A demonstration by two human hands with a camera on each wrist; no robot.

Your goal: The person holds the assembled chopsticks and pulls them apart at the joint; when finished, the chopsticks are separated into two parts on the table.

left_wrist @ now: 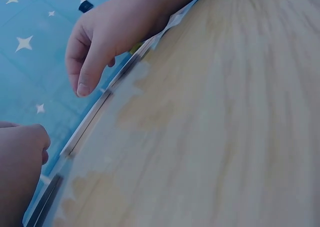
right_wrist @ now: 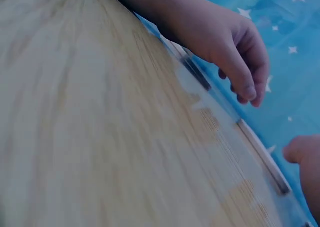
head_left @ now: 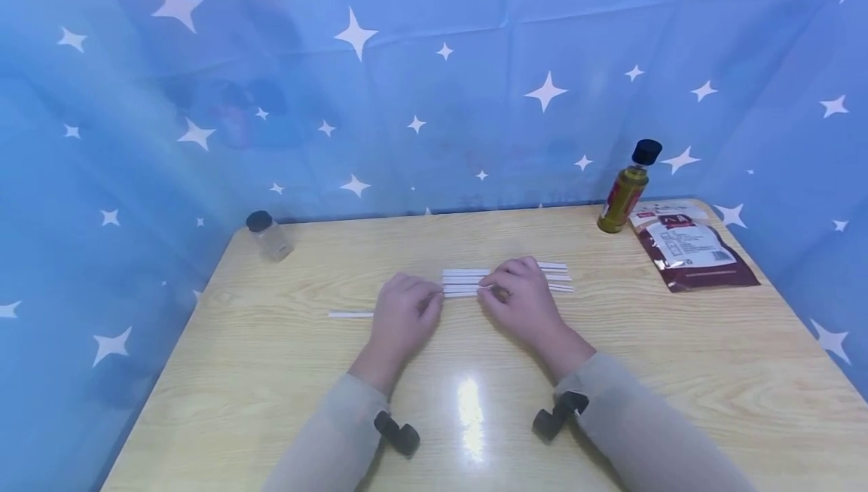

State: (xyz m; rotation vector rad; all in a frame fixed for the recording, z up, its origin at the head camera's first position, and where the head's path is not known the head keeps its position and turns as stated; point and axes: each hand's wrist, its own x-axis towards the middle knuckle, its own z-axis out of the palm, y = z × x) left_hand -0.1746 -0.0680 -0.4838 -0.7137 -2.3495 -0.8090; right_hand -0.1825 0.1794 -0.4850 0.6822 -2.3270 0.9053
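Several thin white strips (head_left: 466, 272) lie side by side across the table, in front of me. My left hand (head_left: 404, 313) has its thumb and index fingertip close together at the left end of the strip nearest me. With thumb and index finger, my right hand (head_left: 521, 300) pinches at the nearest strip's middle; the hand covers part of the row. A lone white strip (head_left: 351, 315) reaches out leftward from under my left hand, its other end hidden. In the right wrist view, my right fingers (right_wrist: 245, 82) curl down beside the strips (right_wrist: 262, 154).
A small clear jar (head_left: 273, 242) with a black lid sits at the back left. At the back right stand a bottle (head_left: 622, 198) of greenish-yellow liquid and, beside it, a flat maroon packet (head_left: 695, 247). A blue star-patterned cloth (head_left: 407, 85) hangs behind the wooden table (head_left: 271, 401).
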